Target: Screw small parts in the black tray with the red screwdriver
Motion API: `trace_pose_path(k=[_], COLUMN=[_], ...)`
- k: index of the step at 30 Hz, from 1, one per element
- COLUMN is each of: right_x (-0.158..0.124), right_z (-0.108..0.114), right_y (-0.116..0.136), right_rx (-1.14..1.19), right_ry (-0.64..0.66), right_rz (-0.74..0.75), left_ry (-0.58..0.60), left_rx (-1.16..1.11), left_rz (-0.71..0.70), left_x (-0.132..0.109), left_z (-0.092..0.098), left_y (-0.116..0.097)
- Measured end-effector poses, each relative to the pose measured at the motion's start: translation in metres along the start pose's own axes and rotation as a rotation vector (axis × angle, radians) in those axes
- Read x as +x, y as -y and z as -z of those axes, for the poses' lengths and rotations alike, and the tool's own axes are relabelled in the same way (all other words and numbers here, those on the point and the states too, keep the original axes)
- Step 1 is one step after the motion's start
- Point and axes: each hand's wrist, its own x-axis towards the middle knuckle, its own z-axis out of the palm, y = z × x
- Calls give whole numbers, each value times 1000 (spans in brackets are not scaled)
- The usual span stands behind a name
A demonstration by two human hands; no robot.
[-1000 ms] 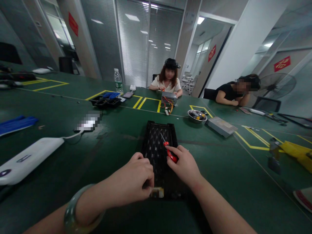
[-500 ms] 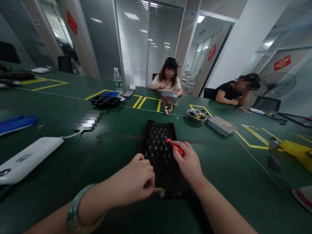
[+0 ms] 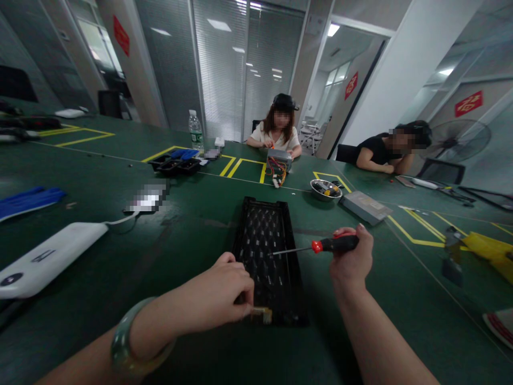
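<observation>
Gripping a red-and-black screwdriver (image 3: 335, 244) in a closed right hand (image 3: 351, 259), tip aimed left above a black perforated tray (image 3: 264, 267); pinching a small brass-coloured part (image 3: 261, 315) at the tray's near end with the curled left hand (image 3: 216, 291), a pale jade bangle (image 3: 140, 331) on that wrist. Around them, a green tabletop (image 3: 192, 224) ruled with yellow tape lines (image 3: 420, 235); at its far side, a seated person (image 3: 280, 133) behind a metal box (image 3: 279, 159) with coloured wires. Upper right of the frame, a red wall sign (image 3: 468, 104) bearing the character 福; grey blinds (image 3: 220, 69) at upper centre.
</observation>
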Motion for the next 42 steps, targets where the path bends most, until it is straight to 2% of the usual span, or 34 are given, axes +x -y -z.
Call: trace_pose_path(k=[5, 11, 21, 24, 29, 36, 42], right_x=[3, 0, -8, -9, -9, -15, -20], right_z=[1, 5, 4, 1, -4, -6, -7], right_y=[3, -1, -2, 5, 13, 14, 17], right_rx=[-18, -136, -200, -139, 84, 206, 208], right_ry=[126, 287, 346, 311, 233, 256, 284], right_rz=[-60, -56, 0, -19, -165, -237, -235], left_ry=[-14, -174, -190, -163, -62, 94, 127], left_rx=[44, 104, 68, -1, -119, -314, -394], left_rz=[-41, -4, -3, -20, -41, -134, -102], left_x=[0, 5, 7, 7, 5, 4, 5], left_z=[4, 10, 8, 9, 15, 19, 17], left_y=[3, 8, 11, 11, 6, 1, 5])
